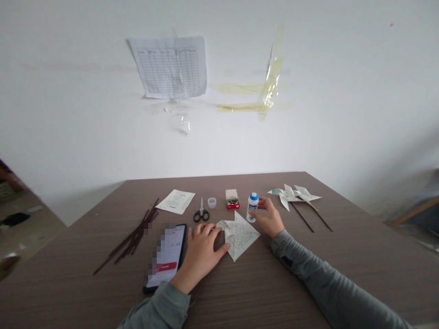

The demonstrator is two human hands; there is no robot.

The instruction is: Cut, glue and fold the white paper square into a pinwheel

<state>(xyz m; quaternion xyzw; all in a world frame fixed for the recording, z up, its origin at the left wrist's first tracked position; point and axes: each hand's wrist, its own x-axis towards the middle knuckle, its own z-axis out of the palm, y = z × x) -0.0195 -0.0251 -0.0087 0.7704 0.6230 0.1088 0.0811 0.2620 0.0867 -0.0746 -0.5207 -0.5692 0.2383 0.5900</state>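
My left hand [202, 251] lies flat on the brown table [274, 283], fingers spread, pressing the left edge of a folded printed paper [240, 234]. My right hand [269, 217] is beside a small white glue bottle with a blue cap [252, 206], fingers curled toward it and touching or nearly touching it; the bottle stands upright on the table. A phone [167, 256] lies just left of my left hand.
Black-handled scissors [200, 214], a small white cap [211, 202] and a red box of pins [232, 199] sit behind the paper. Dark sticks [132, 237] lie at the left, a paper sheet [177, 201] behind them. Finished paper pinwheels on sticks [295, 195] lie at the right.
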